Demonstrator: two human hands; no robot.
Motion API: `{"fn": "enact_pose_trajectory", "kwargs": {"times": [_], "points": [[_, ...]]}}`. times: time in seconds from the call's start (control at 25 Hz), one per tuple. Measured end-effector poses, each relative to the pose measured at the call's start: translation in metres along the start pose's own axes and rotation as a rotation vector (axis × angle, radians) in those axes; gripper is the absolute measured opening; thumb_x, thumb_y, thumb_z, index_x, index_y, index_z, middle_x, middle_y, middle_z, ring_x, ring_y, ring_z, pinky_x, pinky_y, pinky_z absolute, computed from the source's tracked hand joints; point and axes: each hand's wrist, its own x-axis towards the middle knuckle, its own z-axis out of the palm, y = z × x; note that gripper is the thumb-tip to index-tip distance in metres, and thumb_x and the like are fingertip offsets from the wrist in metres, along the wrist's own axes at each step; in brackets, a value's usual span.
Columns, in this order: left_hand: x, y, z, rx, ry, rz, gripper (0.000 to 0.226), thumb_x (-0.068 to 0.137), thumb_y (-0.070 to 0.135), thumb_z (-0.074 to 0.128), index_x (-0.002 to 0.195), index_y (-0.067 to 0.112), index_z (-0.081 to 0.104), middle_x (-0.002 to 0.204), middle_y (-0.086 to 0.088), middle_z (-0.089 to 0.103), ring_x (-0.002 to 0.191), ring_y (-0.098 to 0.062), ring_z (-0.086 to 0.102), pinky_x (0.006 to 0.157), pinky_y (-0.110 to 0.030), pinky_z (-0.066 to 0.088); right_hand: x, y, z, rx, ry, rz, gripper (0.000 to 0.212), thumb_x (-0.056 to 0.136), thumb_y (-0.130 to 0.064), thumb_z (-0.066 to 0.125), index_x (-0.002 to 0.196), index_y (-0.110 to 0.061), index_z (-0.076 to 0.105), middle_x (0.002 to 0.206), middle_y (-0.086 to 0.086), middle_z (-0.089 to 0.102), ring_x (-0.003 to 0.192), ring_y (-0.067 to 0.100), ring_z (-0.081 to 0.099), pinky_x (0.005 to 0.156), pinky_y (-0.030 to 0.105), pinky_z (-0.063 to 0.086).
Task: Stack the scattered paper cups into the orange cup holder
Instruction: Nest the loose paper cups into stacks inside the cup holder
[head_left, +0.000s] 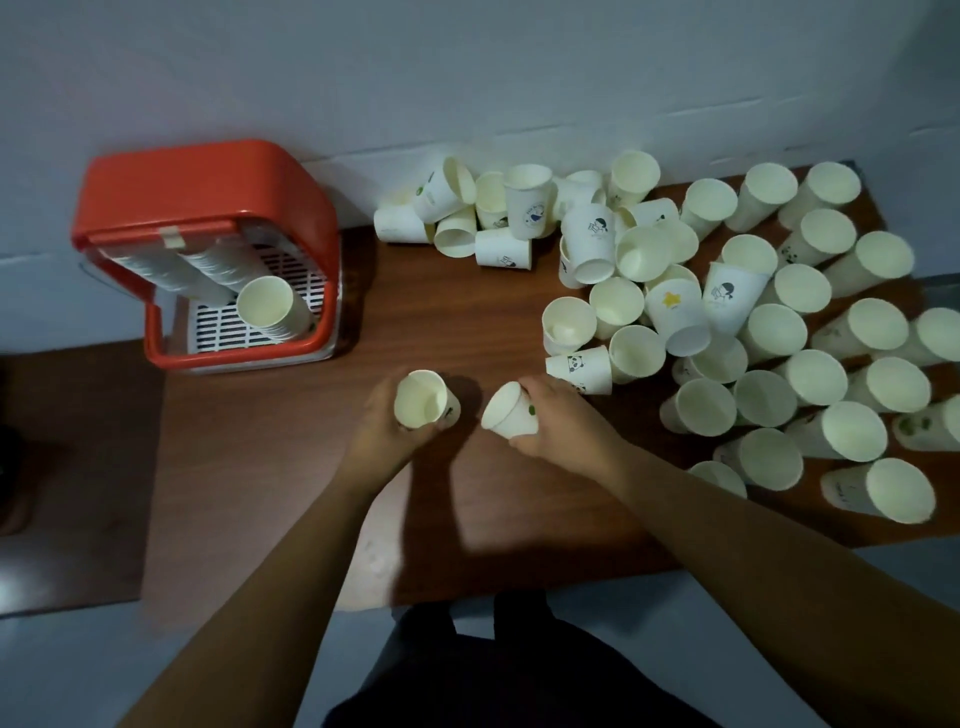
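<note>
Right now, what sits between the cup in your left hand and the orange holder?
Nothing: in the head view, only bare brown tabletop lies between the paper cup gripped by the left hand and the orange cup holder.

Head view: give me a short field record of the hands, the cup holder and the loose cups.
left hand: grips an upright cup, mouth up
right hand: grips a tilted cup, apart from the other
cup holder: orange, at the table's left end, stacked cups inside
loose cups: many on the right, upright or tipped over
</note>
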Motion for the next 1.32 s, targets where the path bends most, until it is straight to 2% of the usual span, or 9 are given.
{"fn": "enact_pose_trajectory", "kwargs": {"times": [0.2, 0.36, 0.48, 0.6, 0.72, 0.88, 1.12, 1.24, 1.32], "points": [[0.016, 0.000, -0.093, -0.058, 0.243, 0.038, 0.068, 0.075, 0.024, 0.086, 0.133, 0.024, 0.050, 0.131, 0.002, 0.054, 0.117, -0.014, 0.054, 0.095, -0.028, 0.047, 0.059, -0.075, -0.030, 0.329, 0.011, -0.031, 0.083, 0.073, -0.031, 0.081, 0.142, -0.025, 0.035, 0.137, -0.003, 0.050, 0.118, 0.014, 0.050, 0.099, 0.031, 0.042], [0.036, -0.003, -0.167, -0.088, 0.429, 0.035, 0.068, 0.079, 0.027, 0.083, 0.136, 0.019, 0.047, 0.132, 0.003, 0.049, 0.115, -0.010, 0.051, 0.088, -0.020, 0.047, 0.099, -0.135, -0.039, 0.446, 0.032, -0.070, 0.076, 0.076, -0.029, 0.080, 0.139, -0.024, 0.038, 0.129, -0.006, 0.051, 0.110, 0.008, 0.051, 0.090, 0.027, 0.045], [0.058, -0.012, -0.196, -0.065, 0.511, 0.047, 0.062, 0.076, 0.035, 0.083, 0.128, 0.023, 0.051, 0.121, 0.009, 0.052, 0.108, -0.007, 0.053, 0.089, -0.030, 0.050, 0.122, -0.169, -0.036, 0.510, 0.093, -0.118, 0.066, 0.076, -0.026, 0.080, 0.132, -0.021, 0.043, 0.122, -0.006, 0.053, 0.106, 0.009, 0.053, 0.086, 0.026, 0.047], [0.084, -0.024, -0.206, 0.006, 0.463, 0.043, 0.065, 0.073, 0.040, 0.084, 0.128, 0.021, 0.054, 0.121, 0.006, 0.056, 0.109, -0.013, 0.055, 0.091, -0.039, 0.052, 0.147, -0.190, -0.027, 0.536, 0.158, -0.116, 0.066, 0.075, -0.030, 0.080, 0.130, -0.020, 0.045, 0.124, -0.002, 0.054, 0.108, 0.014, 0.055, 0.092, 0.034, 0.050], [0.106, -0.031, -0.200, 0.191, 0.322, 0.059, 0.074, 0.071, 0.034, 0.086, 0.135, 0.016, 0.052, 0.129, -0.004, 0.053, 0.117, -0.020, 0.051, 0.096, -0.035, 0.044, 0.163, -0.199, -0.017, 0.552, 0.189, -0.058, 0.072, 0.072, -0.037, 0.079, 0.133, -0.023, 0.043, 0.127, -0.002, 0.053, 0.111, 0.014, 0.055, 0.095, 0.038, 0.050], [0.131, -0.049, -0.188, 0.390, 0.148, 0.117, 0.084, 0.065, 0.036, 0.089, 0.135, 0.009, 0.050, 0.132, -0.010, 0.052, 0.119, -0.030, 0.053, 0.099, -0.041, 0.045, 0.171, -0.205, -0.003, 0.602, 0.259, -0.037, 0.076, 0.069, -0.036, 0.079, 0.134, -0.020, 0.043, 0.129, 0.001, 0.052, 0.116, 0.014, 0.053, 0.097, 0.041, 0.050], [0.130, -0.069, -0.212, 0.259, 0.011, 0.177, 0.092, 0.069, 0.042, 0.087, 0.144, 0.010, 0.044, 0.143, -0.008, 0.047, 0.130, -0.022, 0.046, 0.109, -0.038, 0.039, 0.177, -0.232, 0.009, 0.698, 0.245, -0.098, 0.069, 0.075, -0.017, 0.080, 0.134, -0.017, 0.044, 0.123, -0.008, 0.055, 0.114, 0.005, 0.054, 0.095, 0.036, 0.051], [0.107, -0.071, -0.232, -0.076, 0.081, 0.140, 0.059, 0.087, 0.044, 0.071, 0.139, 0.023, 0.052, 0.138, 0.007, 0.053, 0.125, -0.005, 0.050, 0.107, -0.036, 0.043, 0.180, -0.248, 0.014, 0.699, 0.239, -0.140, 0.066, 0.077, -0.012, 0.079, 0.134, -0.017, 0.045, 0.125, -0.006, 0.056, 0.117, 0.009, 0.053, 0.097, 0.039, 0.049], [0.098, -0.063, -0.241, -0.249, 0.126, 0.157, 0.044, 0.094, 0.043, 0.062, 0.135, 0.028, 0.056, 0.135, 0.011, 0.056, 0.124, -0.002, 0.053, 0.104, -0.036, 0.047, 0.183, -0.258, 0.019, 0.704, 0.244, -0.158, 0.064, 0.078, -0.010, 0.078, 0.133, -0.018, 0.046, 0.125, -0.007, 0.056, 0.117, 0.007, 0.053, 0.097, 0.033, 0.049]]}}
